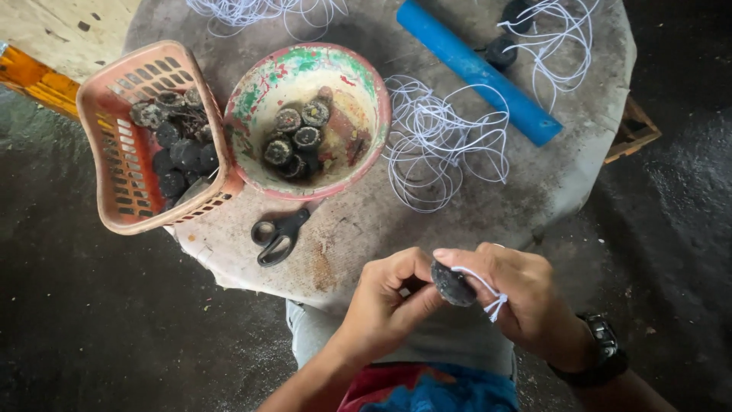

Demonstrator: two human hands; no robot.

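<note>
My left hand (385, 301) and my right hand (522, 294) meet low in the head view, both pinching a small dark round lump (453, 285). A white string (488, 294) is wrapped around the lump, and its knotted ends hang over my right fingers. On the round grey table (366, 221) stands a paint-stained bowl (354, 164) with several dark round lumps bound in string. Left of it, an orange plastic basket (122, 152) leans with several more dark lumps inside.
Black scissors (278, 234) lie shut in front of the bowl. Loose coils of white string (442, 149) lie to the bowl's right and along the far edge. A blue pipe (476, 72) lies diagonally at the back. A dark watch sits on my right wrist.
</note>
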